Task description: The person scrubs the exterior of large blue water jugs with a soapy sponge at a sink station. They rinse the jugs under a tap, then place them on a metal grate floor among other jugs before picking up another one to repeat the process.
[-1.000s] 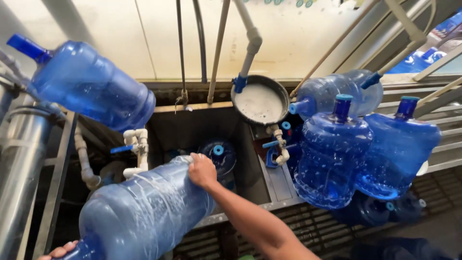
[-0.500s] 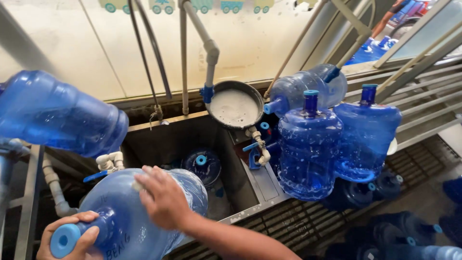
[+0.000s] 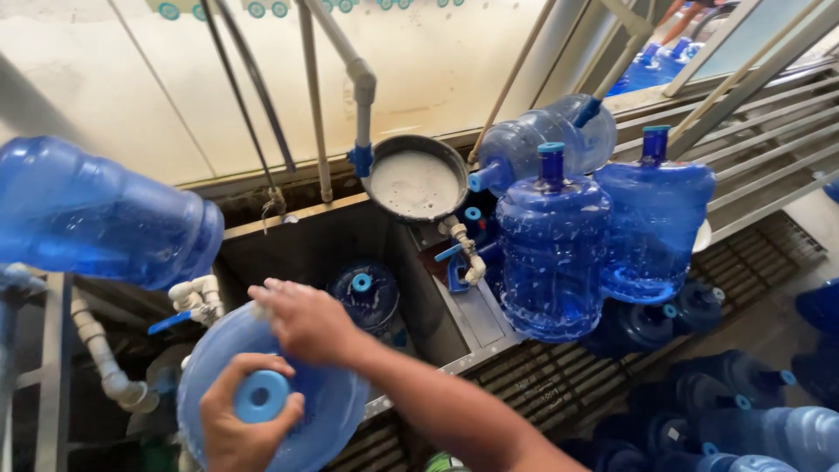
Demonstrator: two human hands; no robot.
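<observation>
A pale wall with hanging pipes backs a dark metal wash trough (image 3: 332, 240). At 7 o'clock, the left hand (image 3: 240, 428) has its fingers clenched around the capped neck of a blue water jug (image 3: 336, 411); the right hand (image 3: 306, 319) presses flat on its shoulder, fingers spread. At 2 o'clock stand upright jugs (image 3: 551, 253).

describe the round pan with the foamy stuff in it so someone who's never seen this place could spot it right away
Start at the dark metal sink below the pale wall. At its back right corner a white pipe with a blue fitting comes down. Just right of it sits the pan: round, dark-rimmed, holding whitish foamy liquid. It is the only open, shallow vessel among the blue water jugs.
</observation>
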